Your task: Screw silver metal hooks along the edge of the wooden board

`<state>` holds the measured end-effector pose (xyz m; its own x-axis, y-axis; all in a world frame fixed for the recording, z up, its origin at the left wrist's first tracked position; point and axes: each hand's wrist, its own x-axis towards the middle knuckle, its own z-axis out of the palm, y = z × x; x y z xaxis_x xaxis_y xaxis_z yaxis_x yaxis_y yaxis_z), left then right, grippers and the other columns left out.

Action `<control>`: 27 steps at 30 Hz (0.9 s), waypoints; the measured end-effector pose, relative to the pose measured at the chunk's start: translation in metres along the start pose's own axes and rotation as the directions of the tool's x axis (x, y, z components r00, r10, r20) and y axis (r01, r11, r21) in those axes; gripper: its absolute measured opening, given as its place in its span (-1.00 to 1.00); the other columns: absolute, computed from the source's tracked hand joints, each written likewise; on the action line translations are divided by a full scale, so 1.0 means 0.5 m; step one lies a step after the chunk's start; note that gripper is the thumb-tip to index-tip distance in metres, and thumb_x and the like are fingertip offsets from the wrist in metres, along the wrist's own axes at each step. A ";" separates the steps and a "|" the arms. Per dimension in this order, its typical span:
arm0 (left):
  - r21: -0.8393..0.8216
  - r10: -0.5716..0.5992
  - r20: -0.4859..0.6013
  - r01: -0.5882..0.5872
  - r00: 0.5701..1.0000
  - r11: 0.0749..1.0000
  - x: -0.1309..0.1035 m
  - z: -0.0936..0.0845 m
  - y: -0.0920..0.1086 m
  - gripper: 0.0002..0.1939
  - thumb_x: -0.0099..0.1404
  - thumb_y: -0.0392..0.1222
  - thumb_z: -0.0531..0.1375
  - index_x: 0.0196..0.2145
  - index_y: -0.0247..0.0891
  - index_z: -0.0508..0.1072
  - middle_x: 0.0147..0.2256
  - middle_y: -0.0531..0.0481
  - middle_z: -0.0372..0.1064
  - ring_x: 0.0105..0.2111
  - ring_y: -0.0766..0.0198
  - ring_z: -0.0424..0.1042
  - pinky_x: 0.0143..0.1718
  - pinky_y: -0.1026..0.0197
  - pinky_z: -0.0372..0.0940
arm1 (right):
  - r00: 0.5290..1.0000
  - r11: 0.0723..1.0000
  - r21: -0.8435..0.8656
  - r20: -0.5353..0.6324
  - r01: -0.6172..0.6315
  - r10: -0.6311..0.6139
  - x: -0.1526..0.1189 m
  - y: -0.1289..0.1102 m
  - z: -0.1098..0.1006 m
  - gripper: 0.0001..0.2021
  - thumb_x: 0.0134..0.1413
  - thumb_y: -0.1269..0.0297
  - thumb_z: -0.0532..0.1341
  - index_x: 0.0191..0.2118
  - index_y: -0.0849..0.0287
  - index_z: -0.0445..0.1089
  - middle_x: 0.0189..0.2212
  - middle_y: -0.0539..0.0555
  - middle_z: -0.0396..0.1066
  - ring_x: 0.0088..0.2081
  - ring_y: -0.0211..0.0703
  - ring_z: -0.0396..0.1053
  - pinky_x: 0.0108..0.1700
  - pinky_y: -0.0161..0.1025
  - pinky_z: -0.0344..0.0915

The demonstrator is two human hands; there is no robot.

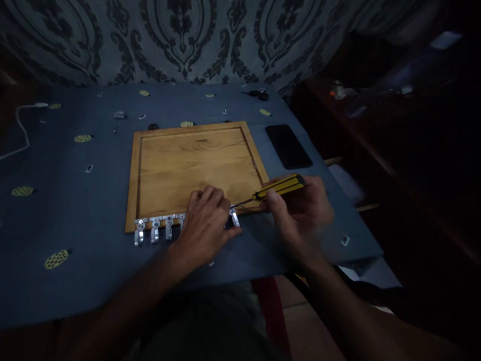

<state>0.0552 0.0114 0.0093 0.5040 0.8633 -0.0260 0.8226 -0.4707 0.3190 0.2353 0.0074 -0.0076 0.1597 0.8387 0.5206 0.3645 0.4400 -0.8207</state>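
Note:
A wooden board with a grooved border lies flat in the middle. Several shiny metal hooks line its near edge. My left hand rests over that edge, fingers bent and pressed together, covering part of the hook row; what they hold, if anything, is hidden. In my right hand, slightly blurred, is a yellow and black screwdriver. Its shaft points left, with the tip at the rightmost hook, beside my left fingers.
A black phone lies right of the board on the blue tablecloth. Dark keys or a similar small item sit at the back. A white cable is at left; a dark wooden surface stands at right.

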 end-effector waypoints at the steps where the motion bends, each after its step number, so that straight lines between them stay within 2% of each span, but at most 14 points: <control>1: 0.002 0.003 -0.004 -0.003 1.000 1.000 0.000 0.001 -0.001 -0.59 0.27 0.06 0.42 -0.15 -0.31 0.47 -0.08 -0.11 0.42 0.01 -0.01 0.33 -0.02 0.00 0.17 | 1.000 1.000 -0.010 0.012 -0.002 0.002 0.000 0.000 -0.001 -0.84 0.26 0.26 0.33 -0.13 -0.02 0.34 -0.33 -0.02 0.42 -0.45 -0.21 0.40 -0.42 -0.19 0.42; 10: 0.014 0.013 -0.006 -0.013 1.000 1.000 -0.002 0.003 -0.003 -0.59 0.27 0.05 0.42 -0.14 -0.32 0.49 -0.09 -0.12 0.42 0.01 -0.02 0.33 -0.01 -0.01 0.18 | 0.982 0.998 -0.042 0.185 0.052 -0.043 0.019 -0.013 -0.015 -0.80 0.26 0.26 0.33 -0.06 0.00 0.36 -0.24 -0.01 0.46 -0.32 -0.19 0.49 -0.28 -0.18 0.50; 14: 0.019 0.008 -0.001 -0.008 1.000 1.000 -0.001 0.002 -0.003 -0.55 0.25 0.07 0.43 -0.11 -0.34 0.50 -0.06 -0.14 0.43 0.03 -0.03 0.34 0.01 -0.02 0.20 | 0.942 0.997 -0.063 0.336 0.045 -0.021 0.040 -0.030 -0.026 -0.78 0.29 0.23 0.30 0.02 0.02 0.41 -0.18 0.03 0.51 -0.24 -0.16 0.53 -0.25 -0.23 0.50; 17: 0.016 0.007 -0.002 -0.007 1.000 1.000 0.000 0.002 -0.003 -0.54 0.26 0.06 0.43 -0.08 -0.35 0.50 -0.03 -0.16 0.43 0.04 -0.04 0.33 0.02 -0.03 0.21 | 0.916 0.999 -0.044 0.400 0.027 -0.007 0.052 -0.043 -0.032 -0.77 0.33 0.23 0.26 0.06 0.02 0.43 -0.18 0.04 0.52 -0.24 -0.16 0.53 -0.24 -0.24 0.48; 22: 0.010 0.009 0.007 -0.009 1.000 1.000 0.000 0.003 -0.003 -0.56 0.26 0.05 0.43 -0.08 -0.33 0.50 -0.06 -0.12 0.42 0.03 -0.02 0.33 0.00 -0.02 0.20 | 0.917 1.000 -0.018 0.399 -0.008 0.015 0.056 -0.057 -0.030 -0.91 0.28 0.24 0.30 -0.14 0.07 0.49 -0.23 0.04 0.55 -0.26 -0.16 0.54 -0.24 -0.25 0.49; 27: 0.015 0.024 -0.015 -0.024 1.000 1.000 0.000 0.005 -0.005 -0.55 0.25 0.06 0.43 -0.08 -0.32 0.50 -0.08 -0.12 0.43 0.01 -0.01 0.32 -0.01 -0.01 0.18 | 0.942 0.999 -0.006 0.332 -0.049 0.048 0.050 -0.056 -0.023 -0.90 0.22 0.25 0.36 -0.25 0.07 0.44 -0.29 0.00 0.57 -0.30 -0.19 0.53 -0.27 -0.27 0.51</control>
<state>0.0538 0.0121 0.0061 0.5195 0.8544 -0.0037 0.8142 -0.4938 0.3053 0.2396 0.0122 0.0309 -0.1362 0.9178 0.3729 0.3616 0.3965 -0.8438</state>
